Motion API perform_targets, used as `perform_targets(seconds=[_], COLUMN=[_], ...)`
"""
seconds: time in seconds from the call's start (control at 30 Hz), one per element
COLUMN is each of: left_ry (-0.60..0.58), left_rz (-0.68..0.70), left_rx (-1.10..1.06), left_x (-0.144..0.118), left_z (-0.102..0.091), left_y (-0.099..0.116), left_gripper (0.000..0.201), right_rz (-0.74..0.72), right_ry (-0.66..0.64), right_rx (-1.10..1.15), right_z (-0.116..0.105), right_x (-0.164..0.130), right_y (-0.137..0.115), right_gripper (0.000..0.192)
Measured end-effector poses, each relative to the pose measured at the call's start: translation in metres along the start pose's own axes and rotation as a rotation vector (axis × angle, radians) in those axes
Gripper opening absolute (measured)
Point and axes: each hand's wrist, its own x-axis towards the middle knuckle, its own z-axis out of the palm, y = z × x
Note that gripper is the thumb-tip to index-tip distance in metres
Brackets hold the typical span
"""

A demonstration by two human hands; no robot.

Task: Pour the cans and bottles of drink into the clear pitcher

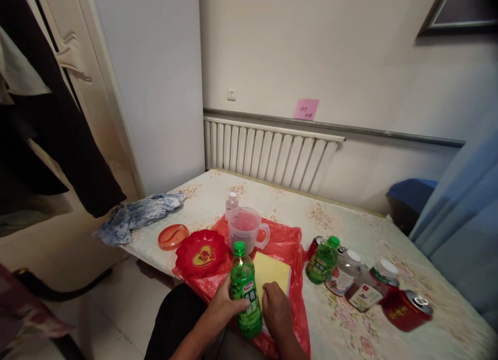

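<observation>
My left hand (225,303) grips a green bottle (245,292) with a green cap, standing upright on a red plastic bag (284,240) at the table's near edge. My right hand (277,310) rests just to the right of the bottle, on the near end of a yellow pad (272,271), fingers curled; whether it holds anything I cannot tell. Behind the bottle stands a clear plastic jug (247,229) with a handle. A red dish (201,252) sits to the left.
An orange lid (173,236), a small white-capped bottle (231,204) and a blue patterned cloth (136,217) lie at the left. At the right lie a second green bottle (321,261), several jars and a red can (406,309). A radiator (268,152) lines the wall.
</observation>
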Motion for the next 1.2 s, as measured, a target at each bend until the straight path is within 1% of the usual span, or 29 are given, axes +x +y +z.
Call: perform_targets(seconds=[0.2,0.4,0.57,0.8,1.0,1.13,1.2], left_ry=[-0.044,-0.034,-0.058,-0.096,-0.126,-0.134,-0.136], left_rz=[0.000,-0.009,-0.011,-0.019,-0.027,-0.037,-0.054], left_rx=[-0.002,0.044,0.047,0.034,0.029,0.014,0.019], left_x=[0.002,0.003,0.002,0.002,-0.004,-0.004,-0.004], left_z=[0.000,0.000,0.001,0.002,0.004,0.004,0.002], left_y=[-0.005,-0.009,-0.009,-0.018,-0.015,-0.015,-0.017], left_gripper=[0.071,0.072,0.073,0.077,0.071,0.074,0.076], right_rz=[0.024,0.035,0.068,0.075,0.071,0.085,0.122], right_ry=[-0.028,-0.068,-0.113,-0.112,-0.116,-0.121,-0.129], right_rx=[0.007,-0.001,0.008,-0.009,-0.013,0.024,0.072], right_z=[-0.004,-0.008,-0.010,-0.005,-0.006,-0.008,-0.010], right_x=[0.002,0.002,0.002,0.002,0.003,0.003,0.004], right_y=[-0.003,-0.005,-0.006,-0.003,-0.004,-0.005,-0.006], right_gripper=[0.019,0.021,0.021,0.021,0.021,0.023,0.022])
